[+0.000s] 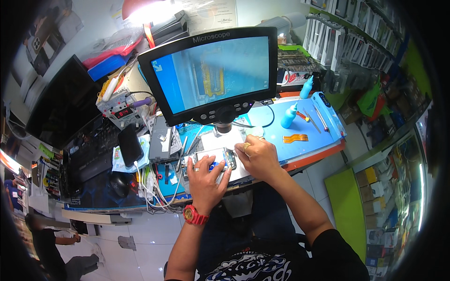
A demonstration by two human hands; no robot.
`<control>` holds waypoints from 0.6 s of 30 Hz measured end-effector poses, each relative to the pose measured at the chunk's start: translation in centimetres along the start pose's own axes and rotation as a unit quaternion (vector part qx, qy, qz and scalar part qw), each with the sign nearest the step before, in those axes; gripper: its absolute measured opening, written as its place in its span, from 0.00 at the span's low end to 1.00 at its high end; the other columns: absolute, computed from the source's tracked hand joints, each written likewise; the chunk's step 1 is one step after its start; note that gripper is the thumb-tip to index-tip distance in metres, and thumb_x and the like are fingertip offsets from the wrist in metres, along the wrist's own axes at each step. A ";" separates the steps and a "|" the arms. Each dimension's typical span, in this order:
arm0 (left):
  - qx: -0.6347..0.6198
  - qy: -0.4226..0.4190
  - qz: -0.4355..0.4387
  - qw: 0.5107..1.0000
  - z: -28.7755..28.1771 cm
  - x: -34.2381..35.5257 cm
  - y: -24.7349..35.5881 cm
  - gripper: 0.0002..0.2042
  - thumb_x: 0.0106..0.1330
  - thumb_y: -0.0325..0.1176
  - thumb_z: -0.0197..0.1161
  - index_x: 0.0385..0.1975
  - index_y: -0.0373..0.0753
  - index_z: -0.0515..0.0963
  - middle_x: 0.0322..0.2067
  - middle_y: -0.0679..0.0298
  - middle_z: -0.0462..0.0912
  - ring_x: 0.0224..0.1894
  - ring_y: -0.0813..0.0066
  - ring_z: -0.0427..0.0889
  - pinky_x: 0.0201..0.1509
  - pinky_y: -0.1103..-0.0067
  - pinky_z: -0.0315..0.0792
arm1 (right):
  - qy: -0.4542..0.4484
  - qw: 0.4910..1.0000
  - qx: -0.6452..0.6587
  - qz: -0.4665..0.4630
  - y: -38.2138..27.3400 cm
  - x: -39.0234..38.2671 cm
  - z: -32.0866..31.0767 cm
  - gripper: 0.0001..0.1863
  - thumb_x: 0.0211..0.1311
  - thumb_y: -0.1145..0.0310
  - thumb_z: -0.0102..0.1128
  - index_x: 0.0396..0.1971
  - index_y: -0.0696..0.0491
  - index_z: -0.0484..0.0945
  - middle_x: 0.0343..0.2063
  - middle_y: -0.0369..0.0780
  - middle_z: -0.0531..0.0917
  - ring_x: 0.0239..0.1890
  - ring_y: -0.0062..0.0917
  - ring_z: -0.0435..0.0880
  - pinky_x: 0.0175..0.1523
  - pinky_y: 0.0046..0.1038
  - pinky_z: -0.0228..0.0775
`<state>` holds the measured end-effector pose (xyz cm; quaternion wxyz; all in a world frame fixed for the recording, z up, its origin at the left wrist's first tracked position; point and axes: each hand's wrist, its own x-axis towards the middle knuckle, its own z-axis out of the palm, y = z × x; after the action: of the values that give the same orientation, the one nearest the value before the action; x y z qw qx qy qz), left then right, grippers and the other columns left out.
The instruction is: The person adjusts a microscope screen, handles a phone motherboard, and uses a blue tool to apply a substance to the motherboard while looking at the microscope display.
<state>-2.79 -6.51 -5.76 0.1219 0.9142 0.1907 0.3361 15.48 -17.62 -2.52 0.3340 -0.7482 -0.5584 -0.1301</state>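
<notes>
An opened phone (224, 157) with bare inner parts lies on a silver metal plate (243, 171) below the microscope. My left hand (205, 181), a red watch on its wrist, rests on the phone with fingers spread. At the phone's right end my right hand (259, 157) is closed in a pinch. Whatever it holds is hidden by the fingers. The microscope's lens tube (224, 127) stands just beyond both hands. Its screen (213, 70) displays a magnified, blurred gold-edged part on blue.
On the blue mat (304, 143) at right are a blue squeeze bottle (289, 117), an orange flex cable (296, 138) and thin tools. A dark phone (130, 145) and white cables (145, 187) lie left, near a mouse (119, 183). Another person (51, 248) is at lower left.
</notes>
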 end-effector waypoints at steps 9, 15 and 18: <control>0.000 0.000 -0.002 1.000 0.0 -0.1 0.0 0.13 0.66 0.41 0.75 0.47 0.46 0.91 0.52 0.59 0.84 0.63 0.54 0.82 0.81 0.46 0.53 | -0.020 0.999 0.033 -0.011 -0.2 -0.7 -0.1 0.03 0.63 0.68 0.72 0.33 0.50 0.89 0.28 0.40 0.79 0.33 0.39 0.85 0.36 0.41 0.77; -0.003 0.002 -0.003 1.000 0.0 0.0 0.0 0.13 0.66 0.41 0.76 0.47 0.45 0.91 0.52 0.59 0.84 0.63 0.54 0.82 0.81 0.46 0.53 | -0.029 0.998 0.052 -0.010 0.0 -0.4 -0.2 0.05 0.64 0.69 0.72 0.38 0.49 0.91 0.28 0.38 0.80 0.32 0.37 0.85 0.38 0.39 0.76; -0.004 0.004 -0.001 1.000 0.1 -0.1 0.0 0.13 0.66 0.41 0.76 0.47 0.45 0.91 0.52 0.59 0.85 0.63 0.54 0.82 0.81 0.46 0.53 | -0.022 1.000 -0.008 -0.003 -0.3 -0.1 -0.2 0.05 0.65 0.69 0.71 0.39 0.50 0.91 0.29 0.38 0.82 0.34 0.38 0.86 0.39 0.39 0.77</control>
<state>-2.74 -6.55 -5.90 0.1253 0.9123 0.1907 0.3401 15.22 -17.81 -2.31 0.3151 -0.7520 -0.5666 -0.1188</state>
